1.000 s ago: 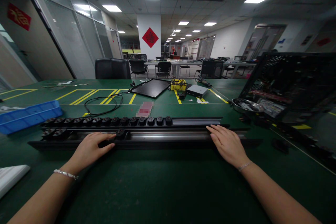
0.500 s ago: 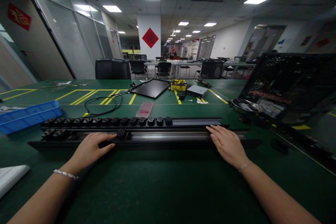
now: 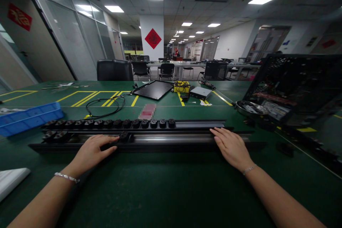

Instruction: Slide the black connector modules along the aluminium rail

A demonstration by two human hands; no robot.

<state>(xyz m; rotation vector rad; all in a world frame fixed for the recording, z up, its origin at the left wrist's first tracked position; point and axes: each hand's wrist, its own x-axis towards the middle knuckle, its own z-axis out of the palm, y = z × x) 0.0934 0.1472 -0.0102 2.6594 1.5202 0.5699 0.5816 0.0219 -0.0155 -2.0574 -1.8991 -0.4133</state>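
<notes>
Near the front edge of the green-matted counter (image 3: 165, 185), the left hand (image 3: 92, 151) lies flat and empty on a long black metal rail (image 3: 173, 139), its index tip just beside a small black plastic block (image 3: 123, 136). The right hand (image 3: 231, 148) rests open on the rail's right part. Behind runs a row of black blocks (image 3: 107, 124), with a blue plastic tray (image 3: 29, 117) by the left edge.

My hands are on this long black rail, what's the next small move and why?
Probably nudge the lone black clip leftward along the front rail with your left hand: its fingertip is at the clip, more clips sit grouped at the rail's left end, and your right hand lies flat on the rail.
</notes>
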